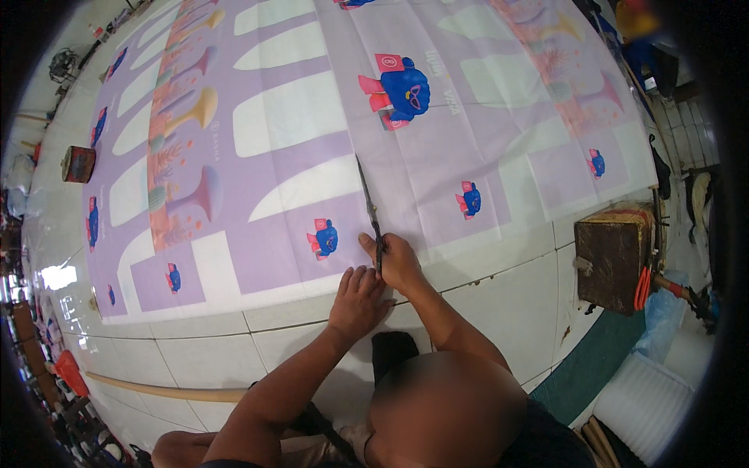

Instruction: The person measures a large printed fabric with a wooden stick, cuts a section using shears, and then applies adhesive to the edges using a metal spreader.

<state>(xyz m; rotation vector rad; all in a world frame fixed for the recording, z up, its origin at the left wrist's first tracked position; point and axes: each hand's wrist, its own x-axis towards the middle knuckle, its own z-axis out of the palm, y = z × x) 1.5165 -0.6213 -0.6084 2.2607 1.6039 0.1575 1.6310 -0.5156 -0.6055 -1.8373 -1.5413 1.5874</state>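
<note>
A large lilac printed sheet with white shapes and blue-and-pink cartoon figures lies spread over a white tiled surface. My right hand is closed round the handles of long dark scissors. The blades point away from me and lie along a line in the print, from the near edge into the sheet. Just left of the handles, my left hand lies with its fingers stretched out over the sheet's near edge. It holds nothing that shows. Whether the sheet is parted along the blades is hard to make out.
A worn brown block stands at the right, with an orange loop against it. A smaller rusty block sits by the sheet's left edge. A pale wooden rod lies near left; a white foam roll is near right.
</note>
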